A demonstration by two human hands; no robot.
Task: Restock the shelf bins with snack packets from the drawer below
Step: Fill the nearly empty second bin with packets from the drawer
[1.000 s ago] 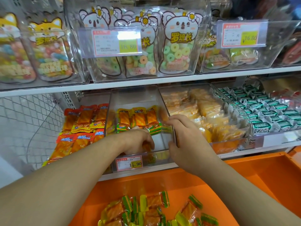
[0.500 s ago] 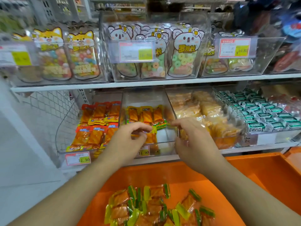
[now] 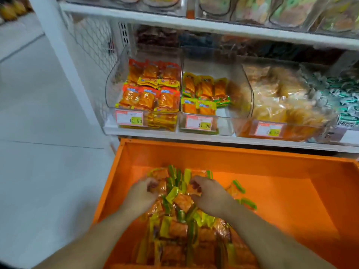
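Both hands down in the packets (image 3: 180,216) heaped in the orange drawer (image 3: 281,200).

The left hand (image 3: 142,195) and right hand (image 3: 208,195) lie on top of the heap, one on each side of its far end, fingers curled around packets, though blur hides the exact grip. Beyond the hands, above the drawer, sits the half-filled middle bin (image 3: 233,111) on the shelf (image 3: 242,139).

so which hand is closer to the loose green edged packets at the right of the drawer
Right. The right hand lies just left of those loose packets; the left hand is farther left, across the packet pile.
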